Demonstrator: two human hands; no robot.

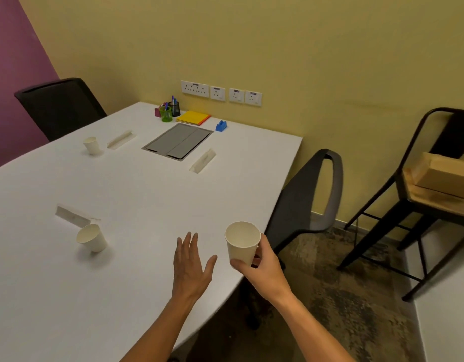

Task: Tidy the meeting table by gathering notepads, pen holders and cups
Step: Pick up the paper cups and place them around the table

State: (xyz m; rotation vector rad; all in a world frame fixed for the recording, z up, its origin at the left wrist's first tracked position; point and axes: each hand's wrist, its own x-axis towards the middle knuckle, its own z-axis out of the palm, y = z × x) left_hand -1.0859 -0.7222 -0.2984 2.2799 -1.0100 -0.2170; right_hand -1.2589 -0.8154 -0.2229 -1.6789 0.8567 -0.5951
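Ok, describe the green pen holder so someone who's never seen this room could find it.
Look to the far end of the white table, below the wall sockets. Left of the yellow notepads stands a cluster of holders; the green pen holder is the translucent one, nearest you.

My white tabletop (152, 194) has a grey cable hatch (178, 141) set into it near the far end, with a small blue tape dispenser (221, 126) just beside it. Three white name tents (202, 160) lie scattered about. A row of wall sockets (221, 93) sits on the yellow wall. Black chairs (60, 105) flank me, and a cardboard box (446, 176) rests on a stool (382, 205).
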